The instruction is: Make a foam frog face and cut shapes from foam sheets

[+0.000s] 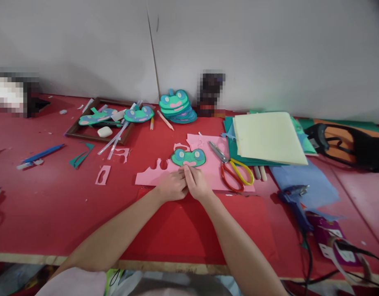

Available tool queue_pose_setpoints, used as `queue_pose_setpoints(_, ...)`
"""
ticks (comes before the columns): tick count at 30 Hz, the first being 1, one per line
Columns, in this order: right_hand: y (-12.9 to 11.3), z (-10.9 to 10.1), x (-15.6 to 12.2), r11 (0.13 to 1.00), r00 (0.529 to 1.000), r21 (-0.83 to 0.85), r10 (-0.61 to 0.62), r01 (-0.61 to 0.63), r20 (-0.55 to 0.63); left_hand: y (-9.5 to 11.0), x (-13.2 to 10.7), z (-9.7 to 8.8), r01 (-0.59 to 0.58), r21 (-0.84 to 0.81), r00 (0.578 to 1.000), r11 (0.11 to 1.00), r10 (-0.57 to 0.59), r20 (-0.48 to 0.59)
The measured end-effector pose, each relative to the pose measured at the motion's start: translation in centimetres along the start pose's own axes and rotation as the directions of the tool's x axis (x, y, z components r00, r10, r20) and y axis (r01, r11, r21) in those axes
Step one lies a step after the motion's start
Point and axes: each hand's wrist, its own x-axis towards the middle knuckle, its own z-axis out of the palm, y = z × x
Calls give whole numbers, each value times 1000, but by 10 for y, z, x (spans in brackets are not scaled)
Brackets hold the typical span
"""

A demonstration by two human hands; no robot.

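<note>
A green frog face cutout (194, 157) with blue eyes and a pink mouth is over a pink foam sheet (214, 174) in the middle of the table. My left hand (173, 186) and my right hand (198, 184) meet at its lower edge, fingers closed and pressed together. The right fingertips are at the pink mouth, pinching the cutout's lower edge. Whatever the left fingers hold is hidden between the hands. Just to the right, scissors (231, 168) with one red and one yellow handle lie on the pink sheet, blades pointing away.
Finished frog faces (177, 107) are stacked by the wall. A brown frame (84, 135) holds another frog face, a white eraser (104, 132) and clear glue sticks (118, 139). On the right are pale yellow sheets (266, 137) and a blue glue gun (297, 205) with its cable. A blue pen (43, 153) lies left.
</note>
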Motion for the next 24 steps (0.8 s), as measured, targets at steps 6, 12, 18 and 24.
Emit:
queue_pose_setpoints(6,13,-38,-10,987,991,-158,-27,6,-134,1,7,-8,-20,-66,993,998,28,114)
queue_pose_setpoints(12,59,-88,-52,924,962,-369,-7,-97,-272,6,9,-10,-48,-82,980,995,63,189)
queue_pose_setpoints(18,86,-122,-92,851,931,-487,5,-195,-364,3,11,-8,16,-81,978,997,2,209)
queue_pose_setpoints(24,102,-157,-130,627,852,-636,90,-450,-515,0,11,-6,151,-12,987,988,-150,56)
